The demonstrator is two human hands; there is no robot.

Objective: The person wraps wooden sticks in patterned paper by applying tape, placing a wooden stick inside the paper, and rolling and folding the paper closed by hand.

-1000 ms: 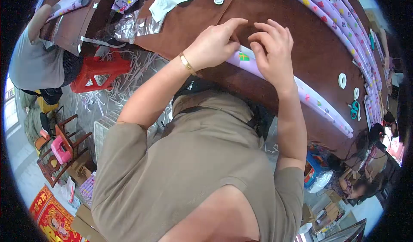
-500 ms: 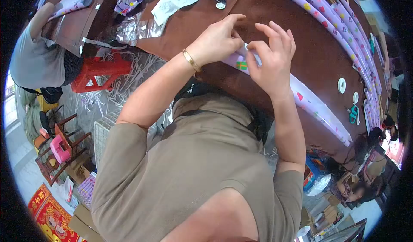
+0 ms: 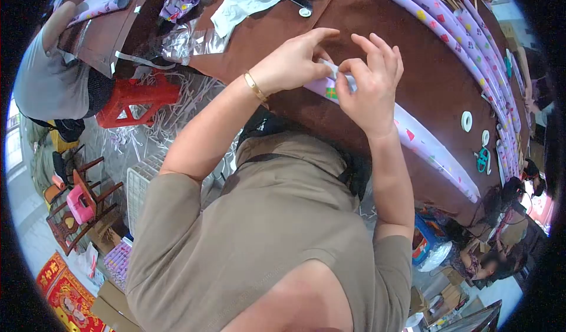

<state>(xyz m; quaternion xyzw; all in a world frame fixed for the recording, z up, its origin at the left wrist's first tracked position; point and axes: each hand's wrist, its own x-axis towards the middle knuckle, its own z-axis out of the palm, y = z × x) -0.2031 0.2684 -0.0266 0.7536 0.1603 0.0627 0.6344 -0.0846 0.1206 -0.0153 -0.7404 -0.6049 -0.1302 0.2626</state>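
My left hand (image 3: 302, 61), with a gold bracelet on the wrist, is over a roll of lilac wrapping paper (image 3: 433, 141) with coloured gift prints. Its index finger stretches forward, apart from the thumb, whose tip is at a small whitish strip (image 3: 331, 66) that looks like tape. On the other side, my right hand (image 3: 372, 81) pinches thumb and index together at that strip, its other fingers raised and spread. The roll lies slantwise on the brown table (image 3: 424, 90) and passes under both hands, which hide part of it.
More lilac rolls (image 3: 442, 28) lie along the table's far right. Tape rolls (image 3: 466, 121) and teal scissors (image 3: 483, 160) are to the right. White cloth (image 3: 244, 5) lies at the back. A red stool (image 3: 138, 99) and a person (image 3: 53, 72) are at left.
My left hand's thumb and fingers have spread apart, showing more of the whitish strip. The right hand keeps its pinch, and the roll has hardly moved.
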